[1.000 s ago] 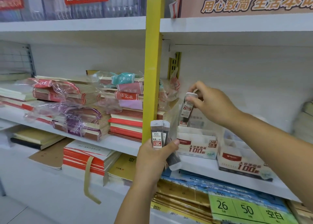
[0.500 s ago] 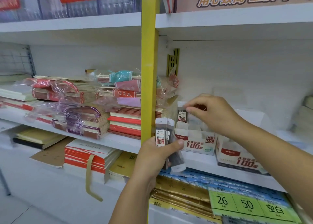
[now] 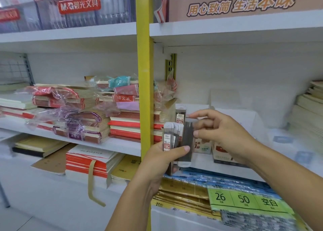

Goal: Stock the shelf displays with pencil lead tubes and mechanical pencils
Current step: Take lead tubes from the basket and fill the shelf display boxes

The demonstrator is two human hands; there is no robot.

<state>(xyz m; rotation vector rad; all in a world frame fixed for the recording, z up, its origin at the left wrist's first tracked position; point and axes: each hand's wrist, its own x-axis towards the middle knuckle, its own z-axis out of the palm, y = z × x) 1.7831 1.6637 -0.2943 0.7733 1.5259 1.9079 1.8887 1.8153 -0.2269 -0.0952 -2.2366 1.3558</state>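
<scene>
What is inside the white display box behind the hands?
One lead tube stands upright in the display box; the right hand and held tubes cover the rest.

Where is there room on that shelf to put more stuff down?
The white shelf looks mostly bare between the display boxes and the pale notebook stack at right. Left of the yellow post, wrapped notebook bundles crowd it.

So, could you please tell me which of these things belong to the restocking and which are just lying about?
Job: bundle of lead tubes in the left hand; single tube pinched by the right hand; standing tube at the display box.
Lying about: notebook stacks; wrapped exercise books; green price card.
</scene>
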